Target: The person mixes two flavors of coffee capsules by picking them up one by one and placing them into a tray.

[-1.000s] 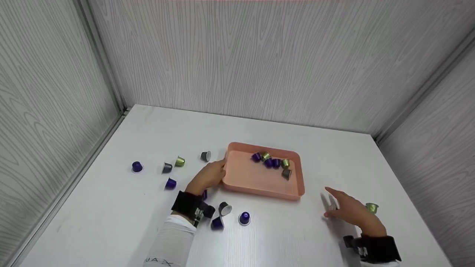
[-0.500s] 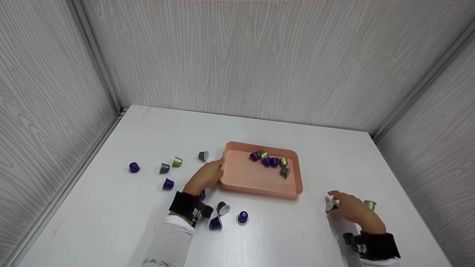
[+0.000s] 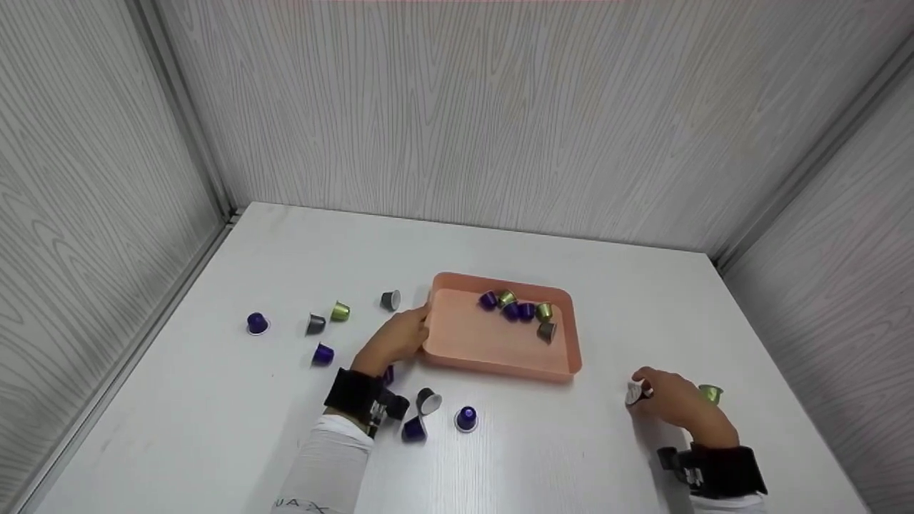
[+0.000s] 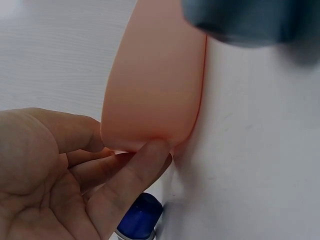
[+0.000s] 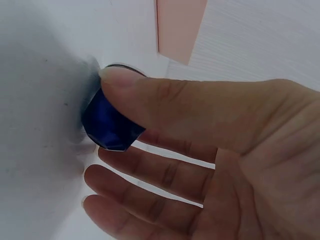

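On the white table lies a shallow salmon-pink tray (image 3: pixel 493 368) with several purple, green and grey coffee capsules grouped toward its far right. At its left end, my left hand (image 3: pixel 398 337) grips the wall; in the left wrist view the thumb (image 4: pixel 150 155) presses the tray's outer side. A purple capsule (image 4: pixel 140 217), bluish in that view, lies just below this hand. To the right of the tray, my right hand (image 3: pixel 675 401) pinches a purple coffee capsule (image 5: pixel 110 122) between thumb and fingers, low over the table. Its pale lid faces left in the head view.
A green capsule (image 3: pixel 710 393) lies just behind the right hand. Left of the tray are scattered purple (image 3: pixel 323 354), grey (image 3: pixel 315 324) and green (image 3: pixel 340 311) capsules. Another purple capsule (image 3: pixel 467 418) stands in front of the tray. Wood-grain panels (image 3: pixel 457 121) enclose the table.
My right hand's fingers have closed from a wide spread onto the capsule, whose lid has turned into view. The left hand keeps its place on the tray.
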Demonstrator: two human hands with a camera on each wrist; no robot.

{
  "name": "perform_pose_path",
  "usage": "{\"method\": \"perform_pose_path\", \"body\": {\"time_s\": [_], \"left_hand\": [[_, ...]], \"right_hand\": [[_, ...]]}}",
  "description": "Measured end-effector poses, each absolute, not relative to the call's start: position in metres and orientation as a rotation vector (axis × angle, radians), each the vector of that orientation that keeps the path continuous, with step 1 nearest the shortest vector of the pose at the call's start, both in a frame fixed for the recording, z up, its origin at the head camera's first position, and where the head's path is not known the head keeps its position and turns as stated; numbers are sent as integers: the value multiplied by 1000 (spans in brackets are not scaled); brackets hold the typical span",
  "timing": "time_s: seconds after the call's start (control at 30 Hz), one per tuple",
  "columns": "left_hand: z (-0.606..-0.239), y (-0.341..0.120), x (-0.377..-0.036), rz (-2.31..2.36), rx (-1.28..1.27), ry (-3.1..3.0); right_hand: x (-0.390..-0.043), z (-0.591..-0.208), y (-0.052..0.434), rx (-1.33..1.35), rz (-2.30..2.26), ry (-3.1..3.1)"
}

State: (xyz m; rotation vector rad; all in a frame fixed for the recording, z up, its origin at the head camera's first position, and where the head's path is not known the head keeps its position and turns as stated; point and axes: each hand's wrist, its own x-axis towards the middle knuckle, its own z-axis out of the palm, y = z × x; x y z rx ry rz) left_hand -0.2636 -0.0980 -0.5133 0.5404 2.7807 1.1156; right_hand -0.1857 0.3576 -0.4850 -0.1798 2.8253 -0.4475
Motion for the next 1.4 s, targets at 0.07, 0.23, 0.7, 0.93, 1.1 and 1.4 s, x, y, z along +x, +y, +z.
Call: {"method": "perform_pose_path", "body": {"time_s": [0.07,0.23,0.7,0.93,1.1,1.4], "left_hand": [[-513,-98,-264,1115,540,2783],[-515,-99,-265,1103,584,2823],[-516,-98,-266,1110,581,2821],[-515,-98,-266,1103,572,2814],[-514,-98,-266,1116,573,2803],[-514,-99,-265,1112,533,2778]], "right_hand": [[-186,-485,357,-185,-435,2834],[-186,-486,358,-229,-396,2857],[-186,-489,353,-251,-364,2912],[-187,-488,352,-251,-364,2909],[-186,-488,350,-291,-371,2923],[-187,-492,349,-301,-417,2927]]}}
